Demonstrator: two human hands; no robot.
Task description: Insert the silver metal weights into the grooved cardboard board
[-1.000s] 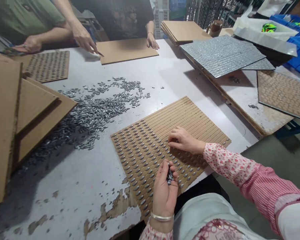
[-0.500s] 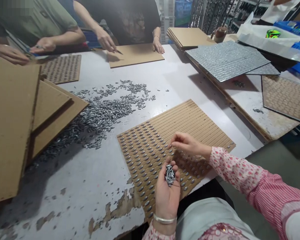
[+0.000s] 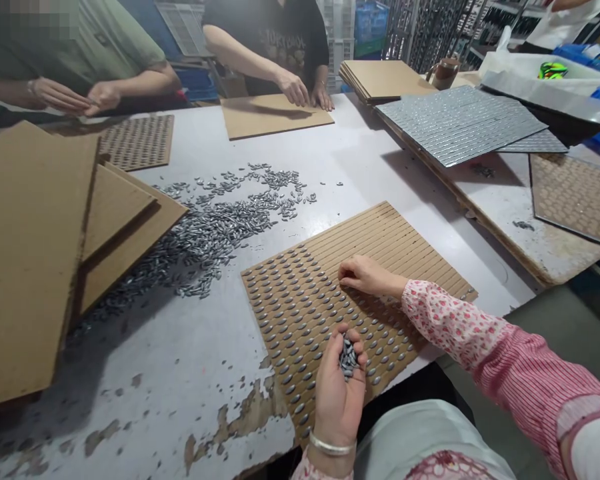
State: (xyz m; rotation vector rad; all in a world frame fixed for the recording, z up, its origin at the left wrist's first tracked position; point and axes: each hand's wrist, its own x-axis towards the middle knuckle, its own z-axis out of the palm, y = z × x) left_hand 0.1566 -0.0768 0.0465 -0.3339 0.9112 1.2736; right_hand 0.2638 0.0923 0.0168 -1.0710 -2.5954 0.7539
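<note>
A brown slotted board point(image 3: 380, 240) lies on the white table in front of me, its near-left part filled with rows of small grey oval metal pieces. My left hand point(image 3: 337, 390) hovers palm up over the board's near edge, fingers cupped round a small heap of the grey pieces point(image 3: 349, 358). My right hand point(image 3: 367, 275) rests on the board at the edge of the filled rows, fingertips pinched together and pressed down; whatever is between them is too small to see.
A big loose pile of grey pieces point(image 3: 205, 230) spreads left of the board. Stacked brown boards point(image 3: 55, 220) lie at the left. Two other people's hands work on boards point(image 3: 275, 113) at the far side. Silvery filled sheets point(image 3: 460, 123) lie at the right.
My right hand went from the board up toward my left hand's heap, then back down onto the board a little farther away. The view shifted slightly.
</note>
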